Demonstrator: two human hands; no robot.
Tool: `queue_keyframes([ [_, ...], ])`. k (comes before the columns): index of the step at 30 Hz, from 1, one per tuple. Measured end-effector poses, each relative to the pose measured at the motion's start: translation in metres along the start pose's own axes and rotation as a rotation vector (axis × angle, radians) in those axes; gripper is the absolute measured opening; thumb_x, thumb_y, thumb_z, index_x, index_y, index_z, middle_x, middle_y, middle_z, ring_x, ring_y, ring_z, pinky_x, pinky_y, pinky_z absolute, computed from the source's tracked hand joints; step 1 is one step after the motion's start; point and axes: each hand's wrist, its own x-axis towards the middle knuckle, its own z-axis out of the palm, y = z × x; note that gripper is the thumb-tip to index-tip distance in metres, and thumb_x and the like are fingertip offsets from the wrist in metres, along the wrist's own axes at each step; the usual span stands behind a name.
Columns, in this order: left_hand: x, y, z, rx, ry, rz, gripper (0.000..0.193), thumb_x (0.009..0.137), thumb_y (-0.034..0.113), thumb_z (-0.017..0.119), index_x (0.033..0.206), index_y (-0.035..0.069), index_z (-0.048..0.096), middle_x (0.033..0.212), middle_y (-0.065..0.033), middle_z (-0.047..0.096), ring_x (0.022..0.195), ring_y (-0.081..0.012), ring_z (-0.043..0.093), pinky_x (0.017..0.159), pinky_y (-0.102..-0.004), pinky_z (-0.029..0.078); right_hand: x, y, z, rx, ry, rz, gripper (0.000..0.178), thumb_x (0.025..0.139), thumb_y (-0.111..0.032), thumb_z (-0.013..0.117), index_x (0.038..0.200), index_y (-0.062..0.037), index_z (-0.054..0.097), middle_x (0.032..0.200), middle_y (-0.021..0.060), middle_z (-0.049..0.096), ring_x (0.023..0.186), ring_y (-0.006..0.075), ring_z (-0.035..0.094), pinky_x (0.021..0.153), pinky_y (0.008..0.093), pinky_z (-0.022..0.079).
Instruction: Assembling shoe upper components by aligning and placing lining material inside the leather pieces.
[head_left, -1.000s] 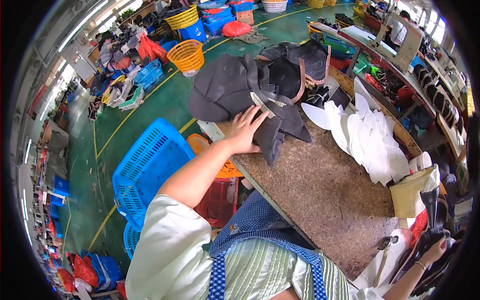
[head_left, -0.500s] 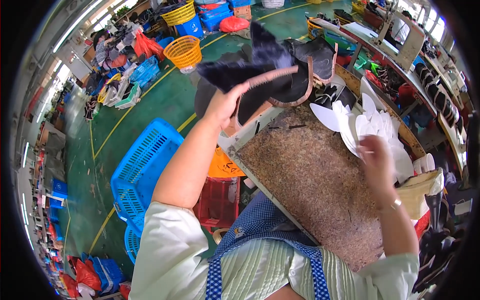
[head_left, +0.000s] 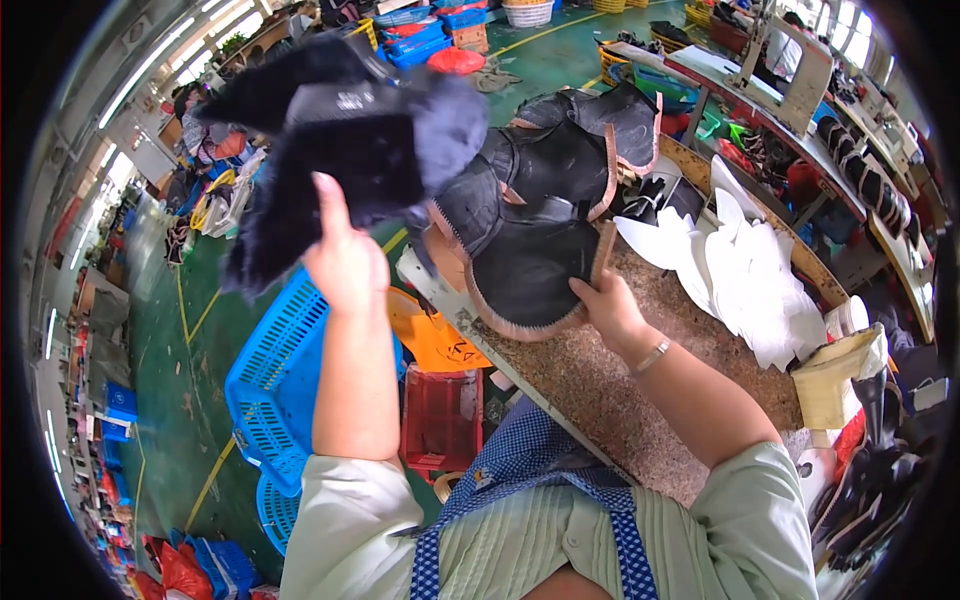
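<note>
My left hand [head_left: 347, 262] is raised at the left, closed on a dark furry lining piece [head_left: 355, 165] that is blurred by motion. My right hand [head_left: 612, 312] pinches the right edge of a black leather shoe upper [head_left: 530, 280] with a pale, pinkish raw edge. This upper lies at the far left corner of the worktable. More black uppers [head_left: 565, 165] lie behind it, overlapping, with the same pale edging. To their right is a loose pile of white curved insole-like pieces [head_left: 755, 290].
The speckled brown worktable [head_left: 700, 375] spreads under my right forearm. A blue basket [head_left: 275, 370] and a red crate [head_left: 442, 415] stand below its left side, near an orange bag [head_left: 430, 335]. At the right edge are a cream container [head_left: 840, 385] and dark leather parts [head_left: 870, 490].
My left hand has swung left and up with the furry piece, off the black uppers. My right hand has left the white pieces and taken hold of the nearest upper's edge.
</note>
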Motion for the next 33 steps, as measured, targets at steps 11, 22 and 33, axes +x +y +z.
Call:
queue_keyframes([
  [11, -0.056, -0.054, 0.063, 0.569, -0.662, 0.624, 0.046, 0.077, 0.01, 0.07, 0.117, -0.004, 0.056, 0.11, -0.0198, 0.06, 0.105, -0.037, 0.059, 0.095, -0.0428, 0.045, -0.207, 0.003, -0.198, -0.285, 0.048, 0.216, 0.013, 0.089, -0.014, 0.068, 0.091, -0.0011, 0.065, 0.067, -0.006, 0.056, 0.056, 0.0041, 0.049, 0.049, 0.0223, 0.039],
  [22, -0.136, -0.07, 0.051, 0.879, -1.113, 0.435, 0.088, 0.07, 0.015, 0.077, 0.143, 0.0, 0.032, 0.14, -0.026, 0.04, 0.132, -0.0426, 0.038, 0.11, -0.0461, 0.032, -0.206, -0.033, -0.189, -0.794, 0.786, -0.539, 0.05, 0.068, -0.017, 0.085, 0.109, -0.0006, 0.06, 0.09, 0.0096, 0.064, 0.078, 0.0254, 0.063, 0.072, 0.0353, 0.053],
  [33, -0.29, -0.008, 0.004, 0.514, -1.926, 0.532, 0.054, 0.078, 0.009, 0.057, 0.132, 0.014, 0.054, 0.153, -0.0144, 0.033, 0.142, -0.0315, 0.03, 0.112, -0.0527, 0.026, 0.052, 0.028, -0.16, -0.676, 0.539, -0.349, 0.021, 0.088, -0.02, 0.062, 0.102, -0.0071, 0.07, 0.09, 0.0164, 0.066, 0.08, 0.0241, 0.065, 0.068, 0.0371, 0.053],
])
